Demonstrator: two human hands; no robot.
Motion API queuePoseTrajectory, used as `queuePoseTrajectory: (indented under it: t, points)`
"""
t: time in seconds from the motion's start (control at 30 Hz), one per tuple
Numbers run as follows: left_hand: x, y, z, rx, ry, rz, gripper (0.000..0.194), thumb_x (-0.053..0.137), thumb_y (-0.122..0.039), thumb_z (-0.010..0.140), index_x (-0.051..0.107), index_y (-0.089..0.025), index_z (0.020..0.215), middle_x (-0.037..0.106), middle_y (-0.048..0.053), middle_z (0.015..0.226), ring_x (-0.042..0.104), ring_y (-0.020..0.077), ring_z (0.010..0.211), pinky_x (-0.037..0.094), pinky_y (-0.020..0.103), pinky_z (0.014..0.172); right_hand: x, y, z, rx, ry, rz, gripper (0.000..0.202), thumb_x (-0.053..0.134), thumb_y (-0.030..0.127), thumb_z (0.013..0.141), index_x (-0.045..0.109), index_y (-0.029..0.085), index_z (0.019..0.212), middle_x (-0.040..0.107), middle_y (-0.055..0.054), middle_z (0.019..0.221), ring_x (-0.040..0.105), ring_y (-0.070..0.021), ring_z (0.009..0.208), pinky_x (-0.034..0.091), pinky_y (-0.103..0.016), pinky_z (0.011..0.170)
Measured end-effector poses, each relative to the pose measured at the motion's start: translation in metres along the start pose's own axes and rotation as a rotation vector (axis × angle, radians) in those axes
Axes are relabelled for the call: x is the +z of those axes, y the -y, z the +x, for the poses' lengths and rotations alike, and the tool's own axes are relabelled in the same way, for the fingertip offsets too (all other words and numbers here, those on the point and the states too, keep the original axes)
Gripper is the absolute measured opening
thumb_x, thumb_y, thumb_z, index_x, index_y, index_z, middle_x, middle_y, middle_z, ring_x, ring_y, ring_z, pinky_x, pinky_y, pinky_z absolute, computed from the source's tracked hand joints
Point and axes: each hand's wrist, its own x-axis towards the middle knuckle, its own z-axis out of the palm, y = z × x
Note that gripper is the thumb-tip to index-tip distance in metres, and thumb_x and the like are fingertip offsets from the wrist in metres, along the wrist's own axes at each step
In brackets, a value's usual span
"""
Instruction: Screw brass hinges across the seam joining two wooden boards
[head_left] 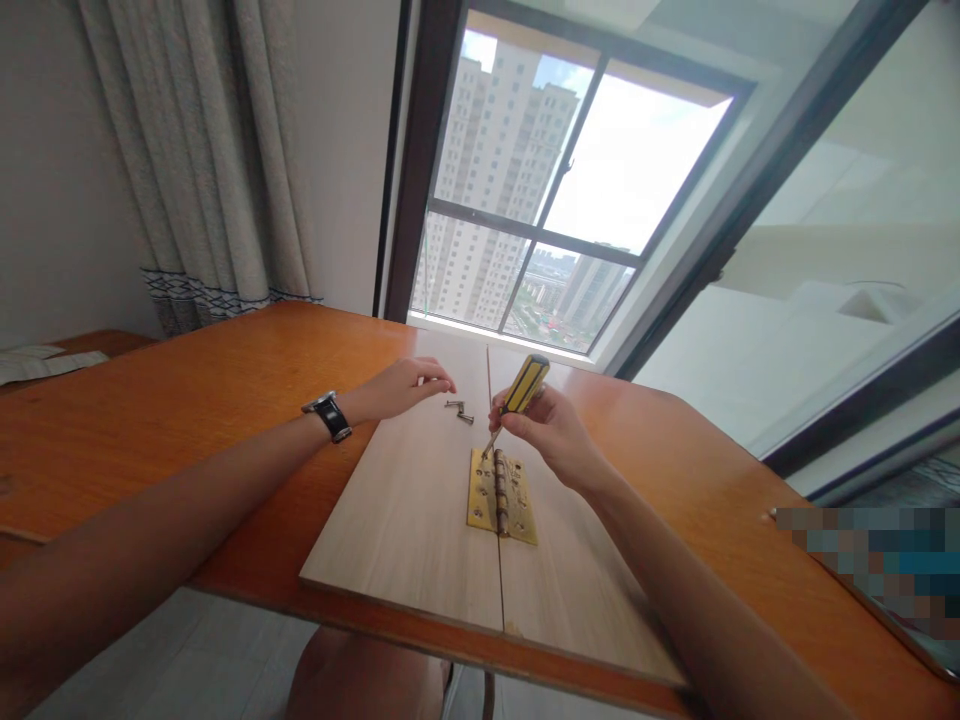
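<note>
My right hand grips a yellow-and-black screwdriver, tilted, its tip down at the upper left part of a brass butt hinge. The hinge lies flat across the seam between two pale wooden boards, the left board and the right board. Several screw holes or screw heads show in its leaves; which ones hold screws is hard to make out. Beside several loose screws on the left board, my left hand hovers with fingers loosely bent and nothing visible in them. A black-strapped watch is on the left wrist.
An orange-brown wooden table carries the boards. Beyond it stand a dark-framed window and a grey curtain. A glass panel rises on the right. At the right edge a blurred-out patch hides something.
</note>
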Motion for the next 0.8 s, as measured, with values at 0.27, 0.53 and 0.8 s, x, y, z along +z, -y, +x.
queuePoseTrajectory:
  t: [0.27,0.53,0.8]
  points:
    - [0.006,0.027,-0.01,-0.007,0.074,0.156,0.028,0.054,-0.032,0.096,0.074,-0.016,0.107,0.069,0.01,0.104,0.062,0.021,0.097,0.047,0.033,0.09,-0.002,-0.002,0.0,-0.02,-0.008,0.017,0.022,0.081,0.034,0.078,0.069,0.019,0.09,0.072,-0.001,0.083,0.067,-0.0164,0.073,0.055,-0.036,0.075]
    - [0.028,0.017,0.004,-0.009,0.079,0.257,0.02,0.06,-0.027,0.094,0.074,-0.017,0.105,0.067,0.009,0.106,0.063,0.0213,0.1,0.047,0.032,0.092,-0.003,-0.007,-0.001,0.006,-0.033,0.027,0.025,0.083,0.034,0.076,0.072,0.02,0.094,0.074,-0.001,0.083,0.068,-0.017,0.073,0.054,-0.036,0.077]
    - [0.03,0.017,0.005,-0.057,0.057,0.212,0.018,0.055,-0.017,0.093,0.073,-0.015,0.095,0.071,0.008,0.099,0.066,0.0187,0.092,0.049,0.029,0.086,-0.003,-0.007,-0.001,0.012,-0.064,0.014,0.023,0.083,0.032,0.075,0.073,0.02,0.092,0.075,-0.002,0.083,0.069,-0.0175,0.073,0.055,-0.036,0.076]
